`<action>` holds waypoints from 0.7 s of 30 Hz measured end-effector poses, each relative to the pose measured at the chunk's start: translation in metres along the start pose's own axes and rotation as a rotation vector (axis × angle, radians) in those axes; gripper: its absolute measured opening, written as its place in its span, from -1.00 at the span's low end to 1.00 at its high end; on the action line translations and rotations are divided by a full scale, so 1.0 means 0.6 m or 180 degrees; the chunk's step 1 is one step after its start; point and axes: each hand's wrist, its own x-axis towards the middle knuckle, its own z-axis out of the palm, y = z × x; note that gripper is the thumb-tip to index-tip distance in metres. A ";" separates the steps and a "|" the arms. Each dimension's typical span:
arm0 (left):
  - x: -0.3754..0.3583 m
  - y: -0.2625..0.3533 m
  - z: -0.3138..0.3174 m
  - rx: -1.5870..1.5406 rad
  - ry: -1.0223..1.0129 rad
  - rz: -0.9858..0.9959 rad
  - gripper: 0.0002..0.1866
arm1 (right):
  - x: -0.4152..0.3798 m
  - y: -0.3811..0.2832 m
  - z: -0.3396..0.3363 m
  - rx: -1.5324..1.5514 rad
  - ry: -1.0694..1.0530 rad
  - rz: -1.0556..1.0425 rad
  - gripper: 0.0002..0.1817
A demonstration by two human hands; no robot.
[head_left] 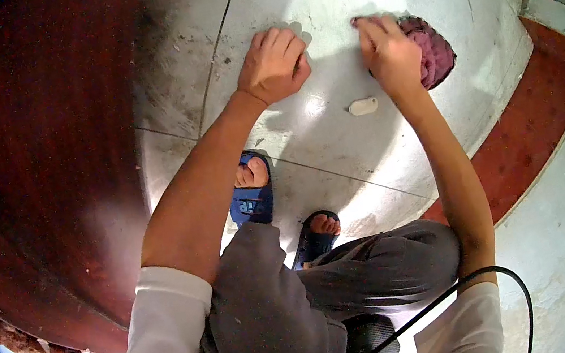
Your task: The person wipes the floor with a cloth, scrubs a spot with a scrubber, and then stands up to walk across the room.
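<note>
Pale floor tiles, the scene's edges lost in dark vignetting. The right hand covers part of a maroon quilted cloth, fingers bent at its far end; whether they pinch it, I cannot tell. The left hand, palm down, is curled closed, its contents hidden. Nearer the body, a small white oval object lies between the forearms.

Cloth lies on floor; small object lies left of cloth, nearer person; sandals lie farther left.
</note>
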 end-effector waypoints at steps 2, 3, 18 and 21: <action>-0.005 0.001 0.001 -0.0026 0.0006 0.0020 -0.83 | 0.013 0.001 0.000 -0.0124 -0.0015 0.0197 -0.79; -0.003 0.001 0.000 -0.0039 0.0009 0.0022 -0.83 | 0.006 -0.001 -0.005 -0.0121 -0.0148 0.0097 -0.80; 0.001 0.002 0.002 0.0031 0.0150 0.0068 -0.87 | 0.006 0.016 -0.021 0.0384 -0.0386 -0.0130 -0.82; 0.005 0.003 0.000 0.0055 0.0173 0.0098 -0.89 | -0.023 0.045 -0.050 -0.0053 -0.0666 0.0053 -0.81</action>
